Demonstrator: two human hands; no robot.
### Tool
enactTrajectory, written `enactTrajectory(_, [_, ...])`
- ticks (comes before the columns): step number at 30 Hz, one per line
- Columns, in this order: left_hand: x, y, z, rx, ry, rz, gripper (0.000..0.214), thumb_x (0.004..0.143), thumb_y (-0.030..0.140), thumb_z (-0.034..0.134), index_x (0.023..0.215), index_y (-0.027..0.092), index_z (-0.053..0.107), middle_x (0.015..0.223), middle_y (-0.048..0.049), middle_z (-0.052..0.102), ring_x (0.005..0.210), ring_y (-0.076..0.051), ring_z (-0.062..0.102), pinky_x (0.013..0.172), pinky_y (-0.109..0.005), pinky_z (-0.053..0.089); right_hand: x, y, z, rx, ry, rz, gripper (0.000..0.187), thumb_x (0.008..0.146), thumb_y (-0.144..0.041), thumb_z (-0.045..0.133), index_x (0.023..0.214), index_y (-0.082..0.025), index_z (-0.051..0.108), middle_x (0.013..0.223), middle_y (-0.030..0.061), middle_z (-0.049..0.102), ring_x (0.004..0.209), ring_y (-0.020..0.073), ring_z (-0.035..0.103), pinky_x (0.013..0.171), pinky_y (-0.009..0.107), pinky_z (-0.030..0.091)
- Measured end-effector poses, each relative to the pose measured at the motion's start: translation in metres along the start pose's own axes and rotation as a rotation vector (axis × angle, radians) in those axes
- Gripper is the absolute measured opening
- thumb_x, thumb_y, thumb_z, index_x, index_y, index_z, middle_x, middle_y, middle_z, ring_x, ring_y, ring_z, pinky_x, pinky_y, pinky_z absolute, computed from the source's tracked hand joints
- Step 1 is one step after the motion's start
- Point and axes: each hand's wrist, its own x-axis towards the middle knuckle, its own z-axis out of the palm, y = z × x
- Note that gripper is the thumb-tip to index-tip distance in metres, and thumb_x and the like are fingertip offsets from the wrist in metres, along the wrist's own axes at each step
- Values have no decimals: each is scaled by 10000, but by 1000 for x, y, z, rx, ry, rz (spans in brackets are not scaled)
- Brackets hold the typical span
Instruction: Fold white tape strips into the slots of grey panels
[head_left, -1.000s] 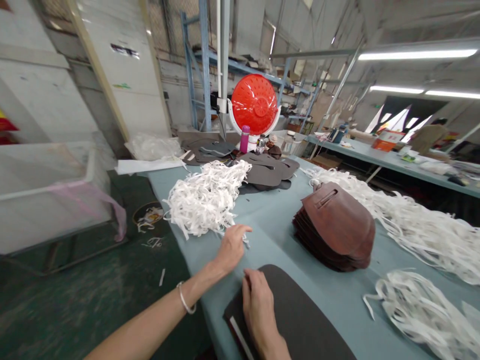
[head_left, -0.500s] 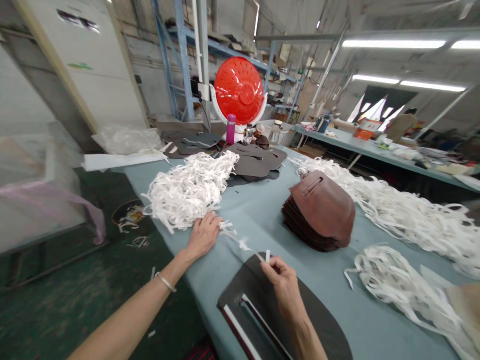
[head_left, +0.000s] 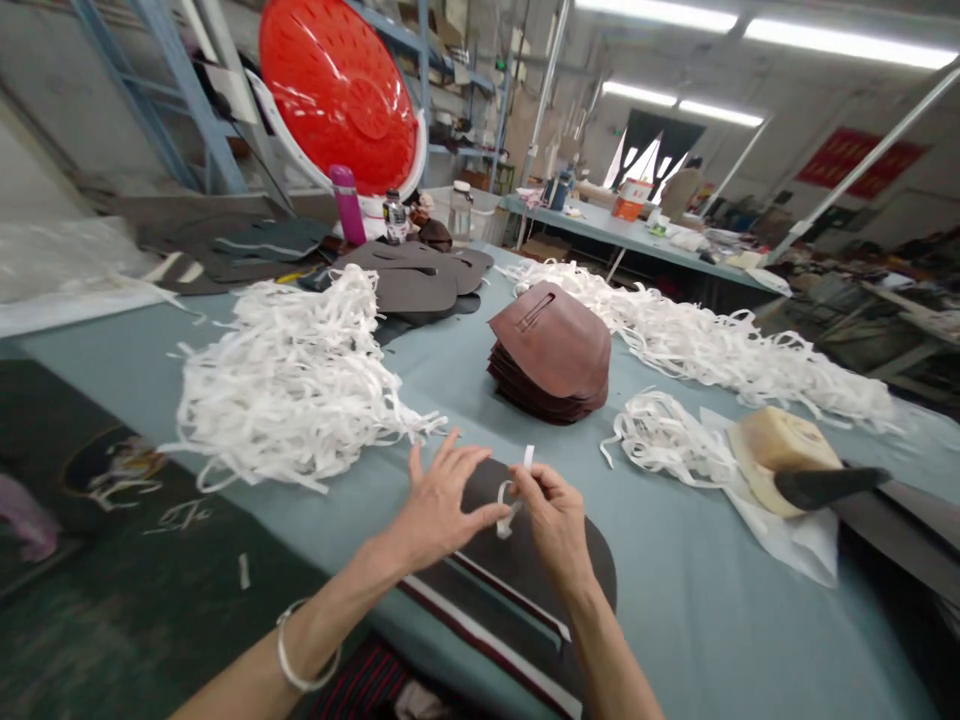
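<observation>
Open lane between two piles
Bare blue-grey surface lies between the heap of white paper strips, left, and the stack of brown leather pieces, right.

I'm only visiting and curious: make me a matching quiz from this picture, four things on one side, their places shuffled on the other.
Things:
1. white strip
2. brown leather stack
3. red basin
4. bracelet

Places:
A. around the wrist of the left hand
B. standing on edge at the far end of the table
C. pinched in the right hand
D. mid-table, right of the big strip pile

Pairs: 1-C, 2-D, 3-B, 4-A
</observation>
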Motion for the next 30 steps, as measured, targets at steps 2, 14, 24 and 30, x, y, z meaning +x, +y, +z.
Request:
enactTrajectory(2, [1, 4, 10, -37, -13, -2, 590, 801, 547, 560, 1308, 281, 418, 1325, -71, 511, 1369, -327, 232, 1066, -648, 13, 3, -1, 9, 119, 23, 4, 268, 841, -436, 570, 846, -185, 662, 697, -14, 583, 659, 108, 506, 625, 225, 391])
enactTrajectory(14, [3, -91, -7, 107, 172, -289, 329, 944, 320, 291, 854, 183, 576, 807, -36, 595, 783, -174, 568, 732, -278, 414, 1, 12, -12, 440, 94, 120, 306, 833, -433, 609, 987, -170, 641, 528, -86, 358, 472, 49, 278, 467, 198, 228])
enactTrajectory(24, [18, -150, -60, 418, -8, -162, 376, 898, 291, 374, 1191, 107, 522, 1107, -148, 588, 1051, -246, 553, 930, -382, 432, -25, 10, -45, -91, -156, 140, 355, 897, -465, 479, 1051, -176, 617, 583, -69, 365, 534, 78, 331, 492, 204, 244])
enactTrajectory(30, [-1, -34, -49, 64, -110, 90, 260, 907, 351, 419, 991, 201, 614, 1152, -77, 584, 1135, -203, 497, 1021, -382, 366, -25, 0, -4, -340, -332, 45, 378, 902, -413, 471, 623, -180, 574, 497, -51, 486, 485, 73, 391, 521, 198, 295])
